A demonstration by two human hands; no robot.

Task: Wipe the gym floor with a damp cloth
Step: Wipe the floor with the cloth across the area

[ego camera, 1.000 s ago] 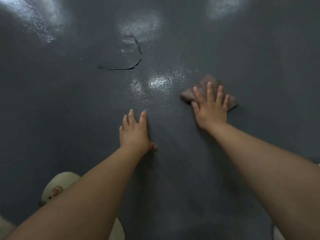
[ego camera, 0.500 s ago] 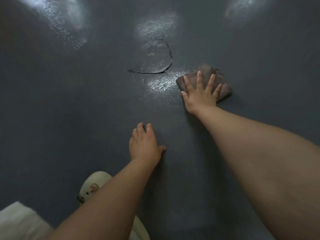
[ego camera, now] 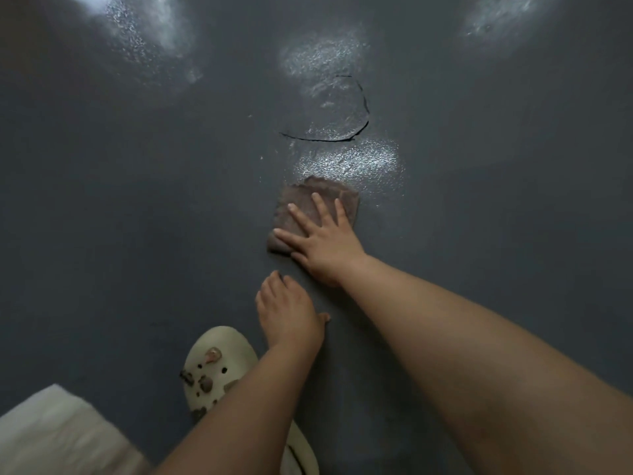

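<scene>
A folded brown cloth (ego camera: 303, 204) lies flat on the dark grey gym floor (ego camera: 137, 207) near the middle of the view. My right hand (ego camera: 322, 245) presses down on its near half, palm flat and fingers spread. My left hand (ego camera: 287, 313) rests flat on the bare floor just behind and left of the right hand, holding nothing. A wet, shiny patch (ego camera: 349, 161) glistens on the floor just beyond the cloth.
A curved crack (ego camera: 342, 135) cuts the floor surface beyond the wet patch. A cream clog with charms (ego camera: 219, 368) on my foot stands at the lower left, beside a pale trouser leg (ego camera: 58, 437). Light reflections mark the far floor.
My right hand has dragged the cloth to the left and back toward me, leaving a wet sheen behind. The left hand stays planted on the floor.
</scene>
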